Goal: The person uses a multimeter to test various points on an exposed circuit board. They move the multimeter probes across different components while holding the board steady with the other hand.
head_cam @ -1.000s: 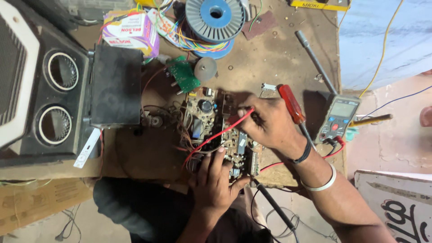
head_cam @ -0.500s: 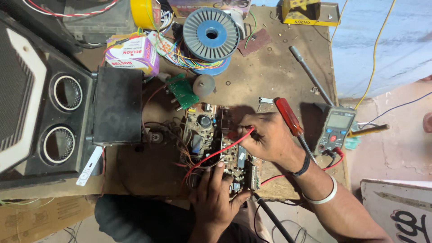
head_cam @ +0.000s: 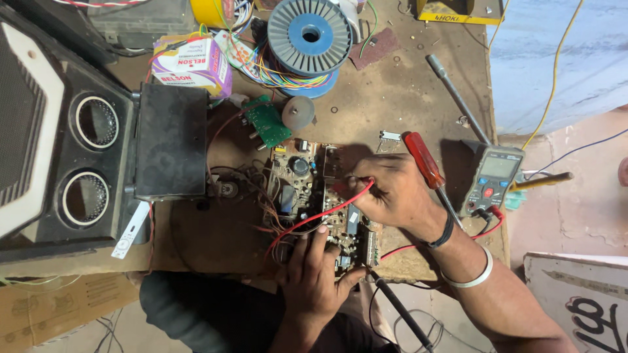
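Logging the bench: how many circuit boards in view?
2. A small green board lies beside the wire spool; the big board is under both hands. Others may be hidden.

R hand [head_cam: 392, 193] pinches red probe lead [head_cam: 314, 219] down onto circuit board [head_cam: 307, 189], mid-bench. L hand [head_cam: 314, 278] steadies board's near edge. Multimeter [head_cam: 492, 180] just right of R wrist; red-handled screwdriver [head_cam: 424, 160] between. Blue wire spool [head_cam: 309, 29] at top, speaker cabinet [head_cam: 72, 157] far left.
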